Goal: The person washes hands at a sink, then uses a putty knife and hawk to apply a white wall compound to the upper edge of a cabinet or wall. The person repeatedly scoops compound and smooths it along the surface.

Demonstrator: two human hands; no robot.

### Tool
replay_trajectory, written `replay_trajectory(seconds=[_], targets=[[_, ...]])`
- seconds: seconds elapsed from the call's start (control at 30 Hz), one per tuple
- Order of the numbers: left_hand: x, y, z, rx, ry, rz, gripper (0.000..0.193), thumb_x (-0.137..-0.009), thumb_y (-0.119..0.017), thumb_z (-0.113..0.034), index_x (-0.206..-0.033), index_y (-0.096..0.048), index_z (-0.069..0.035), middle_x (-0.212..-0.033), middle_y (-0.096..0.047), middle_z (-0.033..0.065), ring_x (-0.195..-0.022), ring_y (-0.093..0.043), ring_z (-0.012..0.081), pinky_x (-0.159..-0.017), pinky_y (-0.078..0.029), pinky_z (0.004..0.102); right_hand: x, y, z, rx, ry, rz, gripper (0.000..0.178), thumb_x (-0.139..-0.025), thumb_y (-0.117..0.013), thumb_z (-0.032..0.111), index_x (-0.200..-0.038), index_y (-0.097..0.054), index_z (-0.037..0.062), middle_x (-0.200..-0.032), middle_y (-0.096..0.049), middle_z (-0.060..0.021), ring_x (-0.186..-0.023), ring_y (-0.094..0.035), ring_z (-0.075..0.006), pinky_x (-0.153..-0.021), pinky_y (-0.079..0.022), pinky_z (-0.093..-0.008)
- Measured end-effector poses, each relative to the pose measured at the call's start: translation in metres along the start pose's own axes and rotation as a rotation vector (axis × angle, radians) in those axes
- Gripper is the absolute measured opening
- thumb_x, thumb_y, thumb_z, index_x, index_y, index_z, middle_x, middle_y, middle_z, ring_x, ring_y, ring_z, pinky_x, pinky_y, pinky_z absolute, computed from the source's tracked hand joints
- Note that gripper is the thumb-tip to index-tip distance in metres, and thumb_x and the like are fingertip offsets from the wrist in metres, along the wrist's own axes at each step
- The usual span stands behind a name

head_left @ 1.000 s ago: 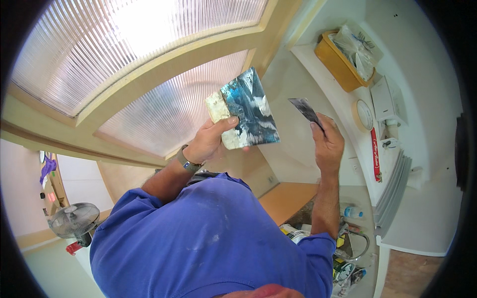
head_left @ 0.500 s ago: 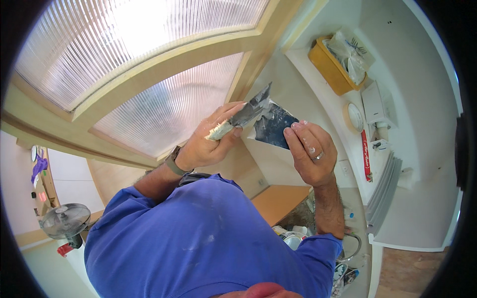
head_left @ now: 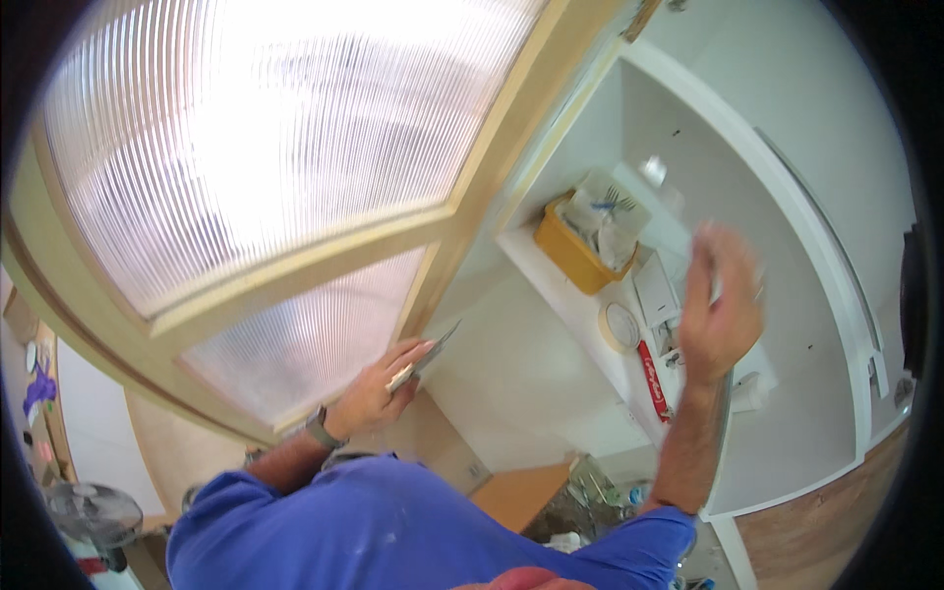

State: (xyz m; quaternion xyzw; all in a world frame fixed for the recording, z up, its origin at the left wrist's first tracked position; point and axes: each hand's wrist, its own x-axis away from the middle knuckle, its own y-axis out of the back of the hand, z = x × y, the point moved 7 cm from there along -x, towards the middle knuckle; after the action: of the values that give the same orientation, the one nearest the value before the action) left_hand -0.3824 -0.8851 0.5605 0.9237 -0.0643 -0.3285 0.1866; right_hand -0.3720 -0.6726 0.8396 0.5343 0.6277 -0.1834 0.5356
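My left hand (head_left: 379, 398) grips a putty knife (head_left: 425, 362), seen nearly edge-on with its thin blade pointing up and right. Pale putty clings to it near my fingers. On the right, my right hand (head_left: 723, 310) is raised in front of the open white cabinet (head_left: 787, 197), smeared by motion. Its fingers look closed around the flat putty blade, which hardly shows; a pale blurred streak lies to the left of the fingertips. White smears mark my blue shirt.
On the cabinet's shelf stand a yellow bin (head_left: 580, 258) holding plastic bags and forks, a tape roll (head_left: 619, 326), a white box (head_left: 654, 287) and a red strip (head_left: 653, 382). A ribbed-glass door (head_left: 457, 211) rises at left. A fan (head_left: 95, 513) stands at lower left.
My hands have parted: the right swung up and right to the cabinet, the left moved lower with its putty knife. The view has turned toward the cabinet.
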Motion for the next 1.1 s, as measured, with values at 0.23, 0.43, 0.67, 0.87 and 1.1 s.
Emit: replay_trajectory(seconds=[0.23,0.43,0.67,0.87,1.1], targets=[[0.029,0.000,0.050,0.065,0.290,0.039,0.036,-0.087,-0.047,-0.008,-0.122,-0.046,0.001,-0.117,-0.049,0.0226,-0.104,-0.050,0.0379,-0.090,-0.041,0.0368,-0.139,0.019,-0.104,-0.028,-0.010,0.036,0.019,-0.085,-0.055,0.014,-0.097,-0.058,-0.0004,-0.088,-0.060,-0.0131,-0.077,-0.057,-0.0270,-0.073,-0.044,-0.0328],[0.056,0.010,0.089,0.095,0.402,-0.026,0.027,-0.086,-0.047,-0.007,-0.112,-0.052,0.002,-0.111,-0.052,0.0211,-0.095,-0.055,0.0353,-0.084,-0.043,0.0364,-0.188,-0.036,-0.106,0.034,0.020,0.171,0.016,-0.081,-0.057,0.012,-0.087,-0.063,-0.0018,-0.083,-0.062,-0.0172,-0.078,-0.057,-0.0303,-0.073,-0.045,-0.0378],[0.067,0.011,0.101,0.097,0.468,-0.056,0.026,-0.086,-0.047,-0.007,-0.110,-0.053,0.001,-0.106,-0.053,0.0199,-0.089,-0.056,0.0334,-0.079,-0.045,0.0368,-0.216,-0.074,-0.116,0.092,0.090,0.300,0.016,-0.079,-0.057,0.010,-0.089,-0.064,-0.0010,-0.087,-0.062,-0.0189,-0.082,-0.058,-0.0321,-0.076,-0.045,-0.0399],[0.072,0.011,0.104,0.066,0.473,-0.060,0.020,-0.087,-0.048,-0.009,-0.104,-0.055,0.000,-0.097,-0.056,0.0185,-0.087,-0.056,0.0329,-0.076,-0.045,0.0375,-0.225,-0.089,-0.113,0.004,0.182,0.310,0.016,-0.075,-0.057,0.004,-0.088,-0.065,-0.0011,-0.085,-0.064,-0.0202,-0.079,-0.060,-0.0326,-0.073,-0.047,-0.0396],[0.073,0.013,0.100,0.055,0.499,-0.089,0.019,-0.088,-0.048,-0.011,-0.102,-0.056,0.000,-0.093,-0.056,0.0173,-0.081,-0.057,0.0314,-0.073,-0.045,0.0367,-0.213,-0.093,-0.110,0.020,0.127,0.337,0.015,-0.077,-0.057,0.004,-0.089,-0.065,-0.0010,-0.085,-0.064,-0.0186,-0.079,-0.061,-0.0307,-0.073,-0.047,-0.0391]])
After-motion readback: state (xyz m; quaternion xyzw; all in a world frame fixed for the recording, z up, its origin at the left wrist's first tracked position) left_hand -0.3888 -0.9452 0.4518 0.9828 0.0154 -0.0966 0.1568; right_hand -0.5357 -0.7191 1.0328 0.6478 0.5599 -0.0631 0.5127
